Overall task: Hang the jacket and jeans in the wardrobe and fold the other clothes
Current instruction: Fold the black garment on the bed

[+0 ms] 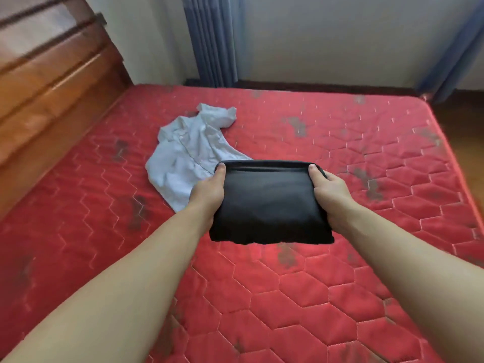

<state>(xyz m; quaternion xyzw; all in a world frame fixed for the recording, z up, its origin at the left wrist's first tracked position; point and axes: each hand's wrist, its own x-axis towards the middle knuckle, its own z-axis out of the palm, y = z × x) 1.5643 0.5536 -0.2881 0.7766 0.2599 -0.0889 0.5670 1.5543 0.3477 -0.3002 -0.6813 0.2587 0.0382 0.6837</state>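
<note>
A folded black garment [269, 203] is held just above the red quilted mattress [340, 284], in the middle of the view. My left hand [207, 197] grips its left side with the thumb on top. My right hand [331, 192] grips its right side the same way; the fingers of both hands are hidden under the cloth. A crumpled light blue button shirt [188, 150] lies unfolded on the mattress behind and to the left of the black garment.
A wooden headboard [52, 82] runs along the left side of the bed. Blue curtains [212, 40] hang against the white wall at the back, and wooden floor [463, 132] shows at the right.
</note>
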